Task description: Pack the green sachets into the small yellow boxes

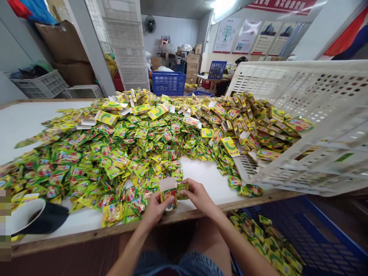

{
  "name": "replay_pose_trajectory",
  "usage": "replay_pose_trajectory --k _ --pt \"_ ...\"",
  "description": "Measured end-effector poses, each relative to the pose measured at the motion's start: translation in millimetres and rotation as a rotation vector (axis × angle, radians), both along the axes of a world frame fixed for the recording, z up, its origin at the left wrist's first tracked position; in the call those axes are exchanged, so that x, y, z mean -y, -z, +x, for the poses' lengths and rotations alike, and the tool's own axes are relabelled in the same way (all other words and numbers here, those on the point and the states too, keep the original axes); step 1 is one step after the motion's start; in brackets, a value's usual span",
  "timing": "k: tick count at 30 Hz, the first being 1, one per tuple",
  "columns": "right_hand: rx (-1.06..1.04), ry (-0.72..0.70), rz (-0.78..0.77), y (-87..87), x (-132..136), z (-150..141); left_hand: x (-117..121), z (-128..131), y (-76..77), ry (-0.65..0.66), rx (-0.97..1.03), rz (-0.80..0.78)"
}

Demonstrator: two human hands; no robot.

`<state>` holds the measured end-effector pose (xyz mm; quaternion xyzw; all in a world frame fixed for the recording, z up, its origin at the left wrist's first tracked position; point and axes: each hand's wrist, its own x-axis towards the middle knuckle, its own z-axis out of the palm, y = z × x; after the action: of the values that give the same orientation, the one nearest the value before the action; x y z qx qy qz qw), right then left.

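Note:
Near the table's front edge, my left hand (pixel 157 210) is closed on a small yellow-and-green cardboard box (pixel 168 188) with its pale flap standing up. Just right of it, the fingers of my right hand (pixel 198 194) pinch a small green sachet (pixel 183 188), held close beside the box. Whether the sachet touches the box I cannot tell. Ahead of both hands spreads a big heap of green and yellow sachets (pixel 138 142). Several flattened or open-ended yellow boxes (pixel 158 112) lie on top of the heap.
A white plastic crate (pixel 313 168) lies tipped on the right, spilling boxes onto the table. Below the edge, a blue crate (pixel 324 237) holds filled-looking boxes (pixel 270 245). A dark cup (pixel 54 216) lies at front left. A wooden rim (pixel 86 234) edges the table.

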<state>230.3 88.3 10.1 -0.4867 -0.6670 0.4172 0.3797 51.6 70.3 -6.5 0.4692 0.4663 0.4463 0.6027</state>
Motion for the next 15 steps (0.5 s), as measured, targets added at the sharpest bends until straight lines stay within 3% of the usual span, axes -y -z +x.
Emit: replay_pose_trajectory --k 4,9,11,15 --pt "-0.088 0.155 -0.017 11.7 0.5 5.4 -0.9 -1.0 6.5 -0.055 0.056 -0.001" --pt "-0.298 0.454 -0.04 19.0 -3.3 12.4 -1.5 -3.3 12.5 -0.133 0.261 -0.044" --pt "-0.28 0.42 -0.08 21.7 -4.2 7.1 -2.4 -2.9 11.8 -0.12 0.29 -0.063" --pt "-0.298 0.22 -0.139 26.6 -2.3 -17.2 -4.5 -0.5 10.8 -0.151 0.26 -0.061"
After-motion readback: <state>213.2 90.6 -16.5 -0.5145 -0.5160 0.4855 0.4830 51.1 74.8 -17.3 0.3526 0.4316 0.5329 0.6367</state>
